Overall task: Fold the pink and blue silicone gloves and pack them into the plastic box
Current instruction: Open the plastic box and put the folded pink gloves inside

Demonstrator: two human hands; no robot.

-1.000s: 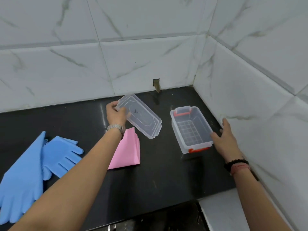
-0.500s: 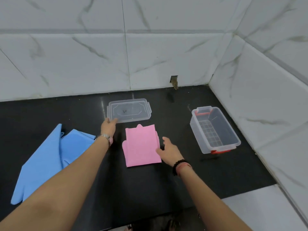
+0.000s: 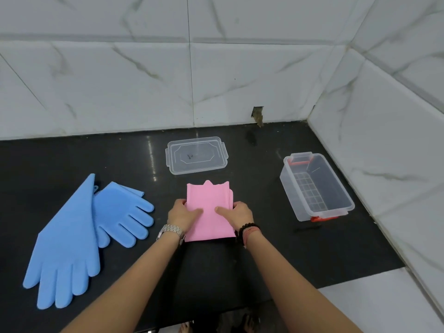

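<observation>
Two hands gripped the folded pink gloves (image 3: pixel 208 207), which lay flat on the black counter (image 3: pixel 72 159), just on the near side of the clear lid (image 3: pixel 196 155). The left hand (image 3: pixel 180 215) clasped the pink stack's left edge, thumb pressed on top and the other fingers curled at the side, so it was closed around that edge. The right hand (image 3: pixel 237 213) did the same on the right edge, thumb laid on top pointing inward and fingers wrapped at the side. A metal watch (image 3: pixel 171 231) sat on the left wrist, and a dark bead bracelet (image 3: pixel 247 228) on the right.

The lid rested flat on the counter, apart from the pink gloves and close to the tiled wall (image 3: pixel 144 80). Right of the lid, well apart from it, stood the plastic box (image 3: pixel 316 187), open and upright, with orange latches at both ends and nothing visible inside. Left of the lid and nearer the person, the blue gloves (image 3: pixel 79 234) lay unfolded, one overlapping the other, fingers pointing toward the counter's near edge.
</observation>
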